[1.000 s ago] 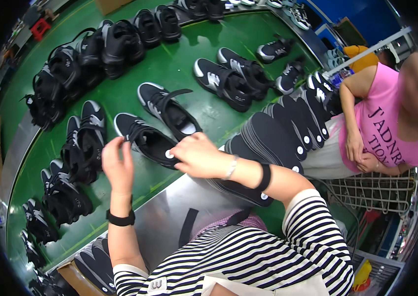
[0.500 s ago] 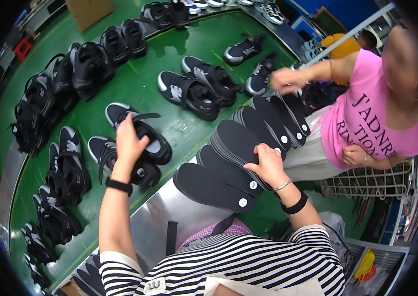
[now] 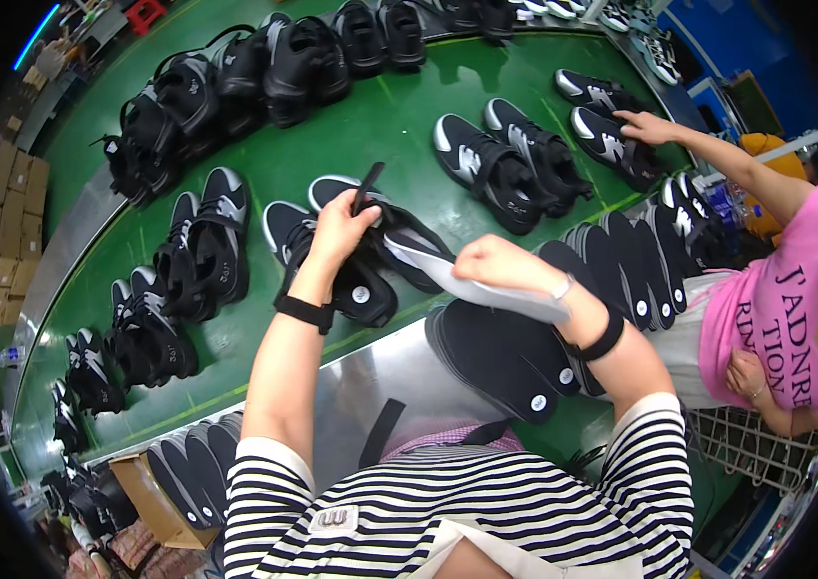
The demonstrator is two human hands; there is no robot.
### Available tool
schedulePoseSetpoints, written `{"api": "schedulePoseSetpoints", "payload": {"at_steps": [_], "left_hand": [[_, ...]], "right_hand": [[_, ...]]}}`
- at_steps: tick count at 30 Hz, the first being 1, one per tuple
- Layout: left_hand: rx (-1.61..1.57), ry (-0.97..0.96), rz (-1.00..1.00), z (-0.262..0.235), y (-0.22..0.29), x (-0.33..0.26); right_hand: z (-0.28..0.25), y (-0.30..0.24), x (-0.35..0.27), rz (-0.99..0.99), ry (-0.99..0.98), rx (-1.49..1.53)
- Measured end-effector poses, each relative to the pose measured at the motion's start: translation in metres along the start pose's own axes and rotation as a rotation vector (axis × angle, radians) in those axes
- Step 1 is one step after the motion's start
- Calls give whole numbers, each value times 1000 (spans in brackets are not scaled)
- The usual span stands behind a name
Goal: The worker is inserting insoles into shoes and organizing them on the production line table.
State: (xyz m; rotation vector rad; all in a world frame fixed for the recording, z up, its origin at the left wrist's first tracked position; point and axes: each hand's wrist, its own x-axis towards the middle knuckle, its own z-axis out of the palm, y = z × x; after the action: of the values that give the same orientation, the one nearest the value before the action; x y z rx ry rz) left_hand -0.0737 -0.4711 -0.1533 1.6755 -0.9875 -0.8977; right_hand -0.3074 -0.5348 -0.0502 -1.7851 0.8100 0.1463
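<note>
My left hand [image 3: 339,228] pinches the upright tongue of a black sneaker with white trim [image 3: 411,253] on the green conveyor belt [image 3: 380,125]. Its mate [image 3: 351,288] lies beside it, a black insole with a white dot showing inside. My right hand [image 3: 498,266] holds an insole [image 3: 467,285], pale grey side up, its tip pointing into the open sneaker. Below that hand a fanned row of black insoles [image 3: 505,352] lies on the metal ledge [image 3: 380,372].
Several pairs of black sneakers [image 3: 198,246] sit across the belt. A person in a pink shirt [image 3: 780,309] at the right reaches a hand [image 3: 642,125] to a sneaker. More insoles [image 3: 640,261] lie in front of that person, and others fill a cardboard box [image 3: 182,473] at lower left.
My right hand has lifted one insole off the row and carried it left to the sneaker. My left hand has taken hold of the sneaker's tongue. The person in pink reached farther onto the belt.
</note>
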Motion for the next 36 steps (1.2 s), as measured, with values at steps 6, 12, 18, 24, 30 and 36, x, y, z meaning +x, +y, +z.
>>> {"api": "schedulePoseSetpoints", "payload": {"at_steps": [6, 12, 18, 24, 30, 36], "left_hand": [[-252, -136, -237, -9, 21, -3], [-69, -21, -116, -1, 6, -4], [175, 142, -33, 16, 14, 1], [270, 278, -3, 16, 13, -4], [315, 239, 50, 16, 17, -15], [227, 248, -12, 6, -8, -16]], "right_hand": [[48, -30, 67, 30, 35, -721], [18, -43, 76, 127, -218, -722], [67, 11, 93, -275, 175, -1180], [62, -3, 78, -255, 207, -1175], [43, -26, 15, -197, 45, -1063], [91, -7, 69, -344, 179, -1022]]}}
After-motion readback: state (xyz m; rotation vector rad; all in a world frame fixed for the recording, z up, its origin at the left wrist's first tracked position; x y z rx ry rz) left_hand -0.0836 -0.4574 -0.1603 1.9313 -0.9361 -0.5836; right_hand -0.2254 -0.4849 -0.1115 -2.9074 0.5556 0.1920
